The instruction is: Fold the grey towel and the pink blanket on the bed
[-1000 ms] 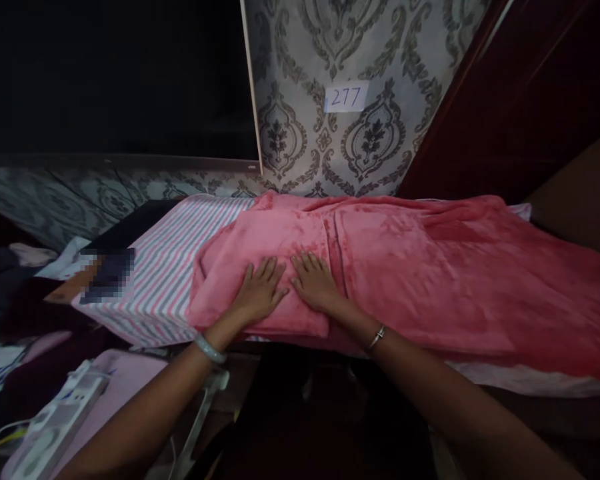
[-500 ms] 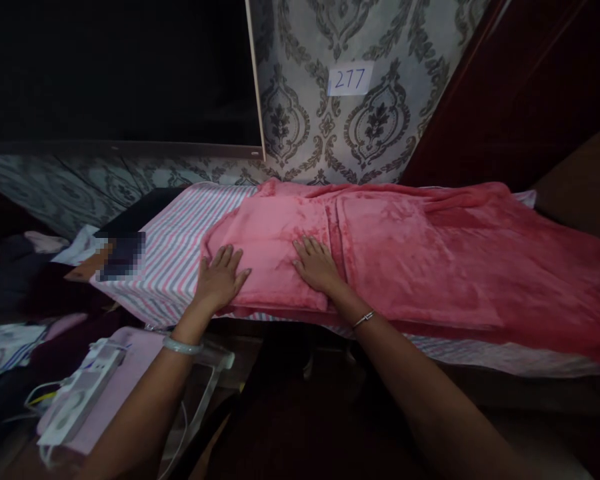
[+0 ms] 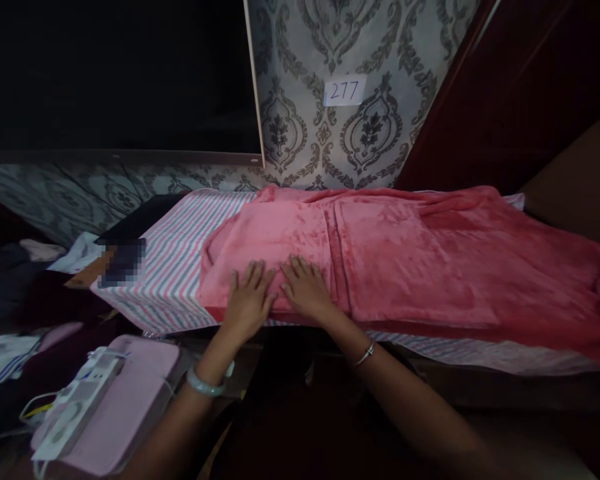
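Note:
A pink plush blanket (image 3: 405, 260) lies spread over a long surface, its left part folded into a flat panel. My left hand (image 3: 250, 297) rests palm down near the front edge of that panel, fingers spread. Close beside it, my right hand (image 3: 306, 287) also presses flat on the blanket, fingers stretched out. Neither hand grips the fabric. Right of my right hand, a crease runs from front to back between the folded panel and the rest of the blanket. A striped cloth (image 3: 180, 247) shows under the blanket on the left and along the front.
A large dark screen (image 3: 120, 73) hangs at the upper left. On the patterned wall is a paper label (image 3: 345, 90) reading 277. A power strip (image 3: 77, 403) lies on a pink-lidded box (image 3: 130, 393) at the lower left. Clothes (image 3: 10, 360) are piled at the far left.
My left hand has slid right and toward the front edge, closer to my right hand. My right hand has moved slightly toward me. The panel's front edge looks smoother.

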Demonstrator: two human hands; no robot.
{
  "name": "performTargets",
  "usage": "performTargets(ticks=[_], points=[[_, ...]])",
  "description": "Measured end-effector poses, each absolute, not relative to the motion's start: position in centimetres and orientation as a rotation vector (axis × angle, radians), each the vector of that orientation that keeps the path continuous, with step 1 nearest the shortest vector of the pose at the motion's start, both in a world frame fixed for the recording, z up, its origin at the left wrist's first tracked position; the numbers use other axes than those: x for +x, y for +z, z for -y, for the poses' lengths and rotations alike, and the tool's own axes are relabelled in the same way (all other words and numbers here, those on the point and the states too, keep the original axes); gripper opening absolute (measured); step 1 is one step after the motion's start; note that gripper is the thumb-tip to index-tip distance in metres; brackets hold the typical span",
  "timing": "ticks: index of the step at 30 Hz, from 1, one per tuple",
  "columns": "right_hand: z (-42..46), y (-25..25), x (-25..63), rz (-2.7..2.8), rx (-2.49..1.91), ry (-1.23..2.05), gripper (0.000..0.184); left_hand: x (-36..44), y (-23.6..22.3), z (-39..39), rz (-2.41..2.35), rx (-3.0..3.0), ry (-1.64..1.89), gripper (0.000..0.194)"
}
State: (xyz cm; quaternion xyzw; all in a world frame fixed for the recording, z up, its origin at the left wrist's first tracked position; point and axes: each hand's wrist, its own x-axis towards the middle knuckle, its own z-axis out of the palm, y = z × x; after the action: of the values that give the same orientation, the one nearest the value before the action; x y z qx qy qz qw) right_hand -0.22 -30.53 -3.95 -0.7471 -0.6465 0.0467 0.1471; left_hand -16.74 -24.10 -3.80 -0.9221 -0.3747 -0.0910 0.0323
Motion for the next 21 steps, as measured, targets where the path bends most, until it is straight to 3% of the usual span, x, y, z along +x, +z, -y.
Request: performTargets(ticks=[11,21], points=[[30.7,-4.6,-0.5,1.838,-2.156,0.105,0.059,-20.3,-4.8,22.2,1.428,-2.631,-0.459,0.057],[30.7,-4.2,-0.7,1.747,-2.027,0.178,0.058,-23.9,-6.9,18.2,1.641,-2.602,-1.195,0.08]])
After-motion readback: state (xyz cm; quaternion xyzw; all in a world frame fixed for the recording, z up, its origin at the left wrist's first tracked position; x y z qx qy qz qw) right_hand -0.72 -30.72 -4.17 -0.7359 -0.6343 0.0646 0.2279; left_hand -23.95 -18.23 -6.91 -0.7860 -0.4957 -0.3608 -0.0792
